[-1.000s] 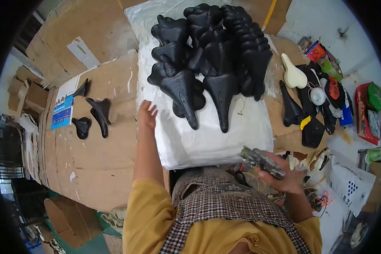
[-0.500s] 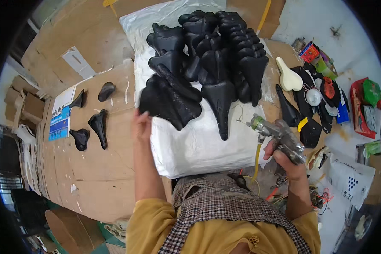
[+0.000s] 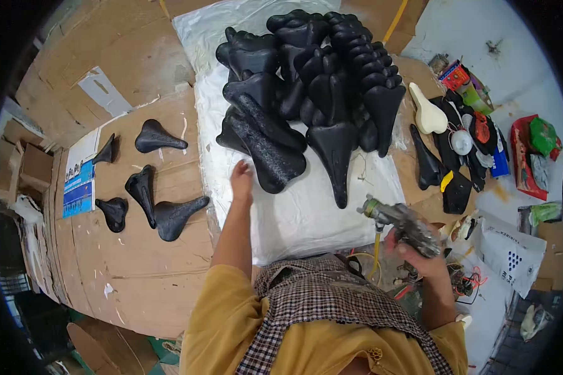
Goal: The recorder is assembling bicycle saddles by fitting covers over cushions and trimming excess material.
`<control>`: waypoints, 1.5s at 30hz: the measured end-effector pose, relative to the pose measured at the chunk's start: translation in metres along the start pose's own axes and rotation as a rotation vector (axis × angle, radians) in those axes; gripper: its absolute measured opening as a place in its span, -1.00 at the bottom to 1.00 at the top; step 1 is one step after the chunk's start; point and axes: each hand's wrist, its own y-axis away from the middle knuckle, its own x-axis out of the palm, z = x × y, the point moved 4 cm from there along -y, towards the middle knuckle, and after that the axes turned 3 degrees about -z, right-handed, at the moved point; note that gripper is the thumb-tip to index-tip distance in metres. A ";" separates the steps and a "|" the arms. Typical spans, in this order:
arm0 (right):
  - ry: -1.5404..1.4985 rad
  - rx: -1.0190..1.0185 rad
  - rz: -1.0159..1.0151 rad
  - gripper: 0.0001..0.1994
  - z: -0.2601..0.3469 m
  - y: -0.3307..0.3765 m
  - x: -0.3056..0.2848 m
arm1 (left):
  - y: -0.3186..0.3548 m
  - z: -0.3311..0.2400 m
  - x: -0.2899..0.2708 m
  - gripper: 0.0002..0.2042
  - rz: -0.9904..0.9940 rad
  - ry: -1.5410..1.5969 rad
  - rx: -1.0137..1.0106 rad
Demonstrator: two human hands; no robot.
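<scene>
1. Left hand, empty and relaxed, beside smooth black bicycle saddles heaped on wrinkled white sheeting.
2. Right hand clamped on one grimy metal spray gun.
3. Five tapered black saddles on brown cardboard.

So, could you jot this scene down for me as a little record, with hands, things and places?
Left hand: seemingly empty, near a speckled black saddle
Right hand: holding a grimy spray gun
Hose: yellow hose below the gun
Middle: black saddles heaped on white sheeting
Left side: five black saddles, spread on cardboard
Right side: cream saddle, mixed clutter beyond
</scene>
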 end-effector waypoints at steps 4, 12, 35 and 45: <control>-0.042 -0.059 -0.075 -0.39 0.023 -0.006 0.014 | 0.010 -0.003 0.037 -0.63 0.076 0.098 -0.063; 0.198 0.017 -0.009 -0.37 -0.005 -0.009 0.016 | 0.032 -0.098 -0.017 -0.78 0.793 0.496 -0.032; 0.372 0.116 -0.118 -0.47 -0.010 0.015 0.048 | -0.085 -0.092 0.029 -0.79 0.582 -0.214 0.160; 0.288 0.031 -0.145 -0.43 0.027 0.020 0.051 | -0.070 -0.092 0.029 -0.81 0.487 -0.170 0.105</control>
